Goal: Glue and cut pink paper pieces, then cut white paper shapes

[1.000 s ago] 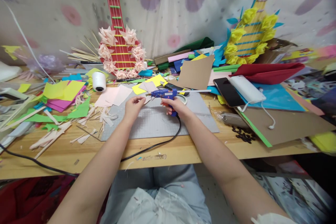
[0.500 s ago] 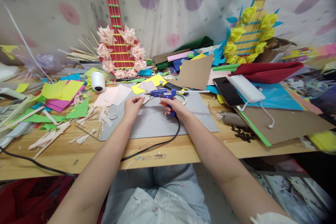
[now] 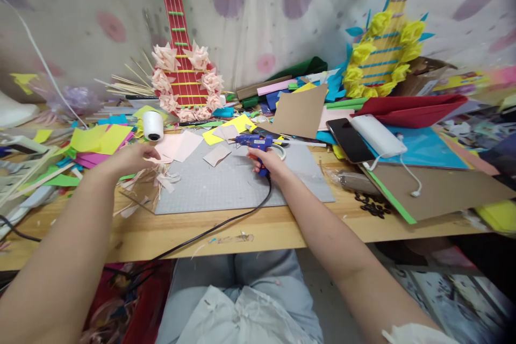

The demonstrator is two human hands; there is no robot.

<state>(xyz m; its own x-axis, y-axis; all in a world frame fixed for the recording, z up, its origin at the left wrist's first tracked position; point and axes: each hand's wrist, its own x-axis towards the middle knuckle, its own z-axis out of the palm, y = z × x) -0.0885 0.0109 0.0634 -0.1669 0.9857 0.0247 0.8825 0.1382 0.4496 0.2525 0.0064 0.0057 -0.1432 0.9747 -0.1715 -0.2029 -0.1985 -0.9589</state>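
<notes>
Left hand [image 3: 131,159] has swung from blue plastic glue gun [image 3: 246,141] to 9 o'clock of flat grey cutting mat [image 3: 201,188], near pale pink paper sheets [image 3: 187,147]; its grip, cannot tell. Right hand [image 3: 267,161] grasps gun, mat's 12 o'clock.

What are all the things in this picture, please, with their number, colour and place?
glue gun: 1, blue, centre
cutting mat: 1, grey, centre
table: 1, light wood, beneath
guitar models: 2, red and yellow, back
phone: 1, black, right
device: 1, white, beside phone
cylinder: 1, white, left
tape roll: 1, pale, on mat
folded sheet: 1, red, right
pink papers: several, pale pink, left
boards: at least 2, brown, centre and right
small pieces: many, black, front right
paper scraps: many, mixed colours, left
thin sticks: several, tan, back left
curtain: 1, whitish with spots, behind
left hand: 1, bare, near pink papers
right hand: 1, bare, fingers around glue gun
</notes>
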